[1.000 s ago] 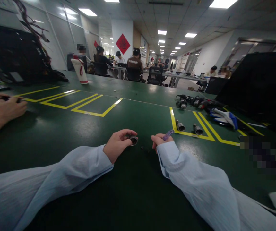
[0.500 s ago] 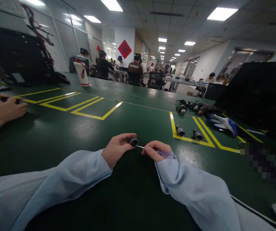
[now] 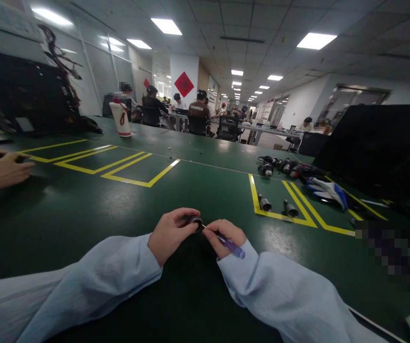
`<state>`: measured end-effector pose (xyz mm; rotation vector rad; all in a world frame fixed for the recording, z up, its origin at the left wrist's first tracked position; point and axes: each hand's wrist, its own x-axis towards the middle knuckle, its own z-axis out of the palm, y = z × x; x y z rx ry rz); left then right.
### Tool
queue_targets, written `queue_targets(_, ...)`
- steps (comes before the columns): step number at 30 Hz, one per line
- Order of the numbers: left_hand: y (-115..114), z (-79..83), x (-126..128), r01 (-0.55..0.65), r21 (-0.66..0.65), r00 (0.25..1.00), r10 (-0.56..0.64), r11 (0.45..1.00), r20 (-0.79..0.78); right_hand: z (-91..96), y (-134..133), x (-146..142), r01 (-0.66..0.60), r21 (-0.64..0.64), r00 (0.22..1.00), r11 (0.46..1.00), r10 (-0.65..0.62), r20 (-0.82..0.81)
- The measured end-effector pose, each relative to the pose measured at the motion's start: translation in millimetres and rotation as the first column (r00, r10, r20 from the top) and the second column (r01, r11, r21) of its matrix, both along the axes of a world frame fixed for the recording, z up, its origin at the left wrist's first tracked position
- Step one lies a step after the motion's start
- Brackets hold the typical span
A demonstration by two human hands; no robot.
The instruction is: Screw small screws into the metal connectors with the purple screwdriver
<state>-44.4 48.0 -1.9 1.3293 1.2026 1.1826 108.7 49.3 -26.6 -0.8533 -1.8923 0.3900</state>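
Over the table [image 3: 205,186], the left hand [image 3: 169,236] holds a metal part [image 3: 195,220] (the right hand [image 3: 227,232], a screwdriver [image 3: 232,247]).

You have a wide dark-green table [image 3: 208,193] in front of you, with a thin seam [image 3: 222,168] running across its surface. On your left, yellow tape [image 3: 164,173] marks three open-sided outlines; on your right, more yellow tape [image 3: 252,193] frames two hollow metal pieces [image 3: 291,209], both tilted, set apart from each other. Just beyond those you can see a jumble of dark and metal parts [image 3: 266,170], and beside it a blue-and-white glove [image 3: 328,190]. Towards the far edge, left of your middle, stands a pale cup [image 3: 121,121] with red trim. Near the seam lie a small white bit [image 3: 169,148] and a dark speck [image 3: 200,153]
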Motion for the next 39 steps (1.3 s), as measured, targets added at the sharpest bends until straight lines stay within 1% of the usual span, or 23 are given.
queue_targets(4,2.1,-1.5,-0.7,-0.022,0.038,0.997,0.025,0.999,-0.077,1.4,-0.5,-0.5,-0.016,0.052,1.000,0.999,0.015,0.021)
queue_targets(8,2.9,-2.4,-0.5,-0.023,0.055,0.996,0.027,0.998,-0.080,2.0,-0.9,-0.8,-0.029,0.101,0.999,0.994,0.025,0.037)
queue_targets(13,1.6,1.4,0.0,-0.036,0.046,0.993,0.041,0.998,-0.114,2.2,-1.5,-1.7,-0.045,0.165,0.996,0.985,0.031,0.085)
queue_targets(17,2.4,1.1,-1.2,-0.033,0.089,0.986,0.047,0.995,-0.159,2.0,-1.9,-1.9,-0.058,0.218,0.994,0.974,0.036,0.101)
queue_targets(25,2.6,-0.9,-2.3,-0.039,0.102,0.986,0.055,0.994,-0.160,-0.9,-2.1,-4.9,-0.032,0.256,0.987,0.966,-0.009,0.159)
queue_targets(31,2.1,3.4,-1.8,-0.043,0.078,0.986,0.055,0.996,-0.157,-0.1,-2.5,-6.5,-0.056,0.307,0.986,0.950,0.005,0.165)
queue_targets(35,2.3,4.9,-2.3,-0.045,0.085,0.980,0.060,0.995,-0.188,-0.4,-2.5,-7.3,-0.056,0.300,0.985,0.952,0.002,0.175)
queue_targets(37,2.3,3.8,-2.7,-0.038,0.089,0.981,0.054,0.995,-0.185,0.1,-3.6,-7.1,-0.054,0.300,0.987,0.953,0.006,0.161)
queue_targets(39,2.4,1.6,-3.1,-0.022,0.078,0.985,0.035,0.997,-0.171,1.7,-5.6,-5.5,-0.035,0.273,0.995,0.961,0.009,0.096)
